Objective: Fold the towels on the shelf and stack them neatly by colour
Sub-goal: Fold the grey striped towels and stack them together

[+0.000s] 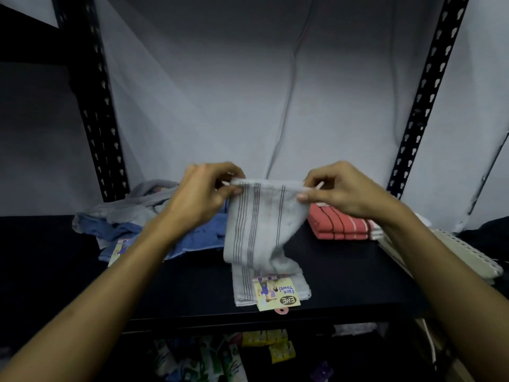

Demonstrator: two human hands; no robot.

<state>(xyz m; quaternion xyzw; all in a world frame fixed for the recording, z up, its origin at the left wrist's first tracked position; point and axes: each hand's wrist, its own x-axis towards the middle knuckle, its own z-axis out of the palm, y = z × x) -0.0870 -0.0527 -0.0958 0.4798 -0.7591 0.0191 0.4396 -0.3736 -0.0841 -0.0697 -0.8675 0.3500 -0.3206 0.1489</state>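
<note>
A grey face towel (pixel 259 224) with dark stripes hangs above the black shelf (pixel 344 274). My left hand (pixel 203 191) pinches its top left corner and my right hand (pixel 341 188) pinches its top right corner. The towel's lower end lies on the shelf with a yellow paper label (pixel 275 295) on it. Left of it lies a loose heap with a blue towel (pixel 198 235) and a crumpled grey towel (pixel 143 202). Folded red striped towels (pixel 341 226) are stacked at the right, behind my right wrist.
Black perforated uprights stand at the left (pixel 96 111) and right (pixel 421 106). A grey sheet (pixel 248 92) hangs behind the shelf. A cream slotted rack (pixel 454 255) lies at the shelf's right end. Packets (pixel 214 359) fill the level below.
</note>
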